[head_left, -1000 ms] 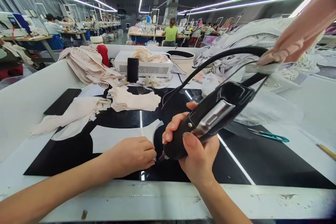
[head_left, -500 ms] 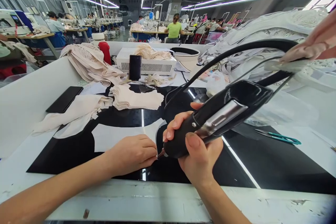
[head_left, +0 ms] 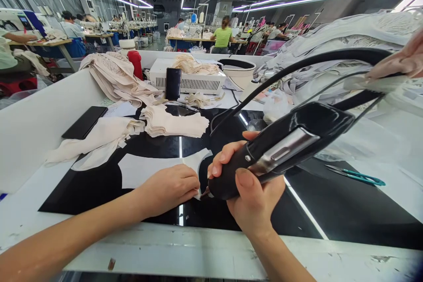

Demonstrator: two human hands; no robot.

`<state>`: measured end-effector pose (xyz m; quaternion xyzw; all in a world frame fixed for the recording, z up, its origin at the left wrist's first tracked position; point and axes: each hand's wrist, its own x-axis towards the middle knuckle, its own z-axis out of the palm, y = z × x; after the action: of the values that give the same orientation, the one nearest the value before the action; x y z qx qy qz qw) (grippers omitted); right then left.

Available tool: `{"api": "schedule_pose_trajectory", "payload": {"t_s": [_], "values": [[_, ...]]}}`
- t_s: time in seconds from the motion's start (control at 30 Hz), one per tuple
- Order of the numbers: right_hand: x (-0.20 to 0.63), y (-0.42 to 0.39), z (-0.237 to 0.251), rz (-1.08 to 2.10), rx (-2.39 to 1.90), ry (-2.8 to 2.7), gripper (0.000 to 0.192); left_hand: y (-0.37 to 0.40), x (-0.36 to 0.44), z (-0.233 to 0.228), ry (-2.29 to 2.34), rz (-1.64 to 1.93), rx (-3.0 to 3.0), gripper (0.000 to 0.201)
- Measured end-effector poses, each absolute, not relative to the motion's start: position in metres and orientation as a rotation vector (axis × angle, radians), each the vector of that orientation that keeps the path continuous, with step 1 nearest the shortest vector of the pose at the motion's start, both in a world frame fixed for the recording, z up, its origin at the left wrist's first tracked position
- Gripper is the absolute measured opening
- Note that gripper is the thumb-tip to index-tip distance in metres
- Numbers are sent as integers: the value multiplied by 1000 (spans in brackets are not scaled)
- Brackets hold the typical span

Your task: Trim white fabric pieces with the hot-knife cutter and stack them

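Note:
A white fabric piece [head_left: 135, 168] with curved edges lies flat on the glossy black sheet [head_left: 304, 202]. My left hand [head_left: 176, 181] is closed at its right end, fingertips pinching the edge; a small bit of cloth shows at the fingers. My right hand [head_left: 251, 194] is wrapped round a black corded handheld tool [head_left: 280, 150] with a silver lever on its side. The tool slants down to the left, and its small metal tip [head_left: 205, 192] is right beside my left fingertips. Whether the tip touches the cloth I cannot tell.
Behind lie a stack of cream fabric pieces [head_left: 176, 122], loose cream cloth [head_left: 99, 136], a phone [head_left: 84, 122] and an upright phone [head_left: 173, 83] before a white vented box [head_left: 191, 81]. Teal-handled snips [head_left: 358, 175] lie right. A thick cable [head_left: 313, 57] arches overhead. Co-workers sit farther back.
The whole view has shifted slightly. A bit of cloth now shows more plainly at my left fingertips, close to the tool's tip. Both hands keep their grips.

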<state>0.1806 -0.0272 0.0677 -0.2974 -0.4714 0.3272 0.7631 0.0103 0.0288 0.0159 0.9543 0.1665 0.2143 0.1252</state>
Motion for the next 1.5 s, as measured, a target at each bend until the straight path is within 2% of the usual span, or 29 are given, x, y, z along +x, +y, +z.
{"api": "schedule_pose_trajectory", "payload": {"t_s": [0.17,0.57,1.5], "values": [[179,-27,68,688,-666,-1029,52,28,11,17,451,716,2768,17],[179,-26,69,688,-677,-1011,50,32,0,13,281,607,2796,29],[181,-24,71,664,-682,-978,49,34,-8,3,269,634,2776,30]]}}
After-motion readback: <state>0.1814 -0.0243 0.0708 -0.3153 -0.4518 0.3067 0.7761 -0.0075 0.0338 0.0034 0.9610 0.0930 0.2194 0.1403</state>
